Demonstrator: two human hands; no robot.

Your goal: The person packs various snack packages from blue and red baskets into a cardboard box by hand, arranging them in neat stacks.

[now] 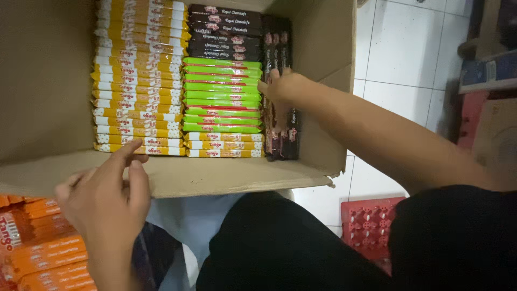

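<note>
An open cardboard box (48, 81) holds rows of flat snack packs on edge: yellow-and-white packs (137, 81) on the left, green packs (222, 97) in the middle, dark brown packs (226, 37) at the back and along the right side. My right hand (283, 89) reaches into the box, its fingers pressed on the dark brown packs (288, 140) at the right wall, beside the green row. My left hand (107, 196) rests on the box's near flap (226, 175), index finger pointing at the yellow packs, holding nothing.
A stack of orange snack packs (46, 253) lies at the lower left under my left hand. A red plastic crate (366, 223) stands on the white tiled floor (398, 54) to the right. More boxes (487, 70) sit at the far right.
</note>
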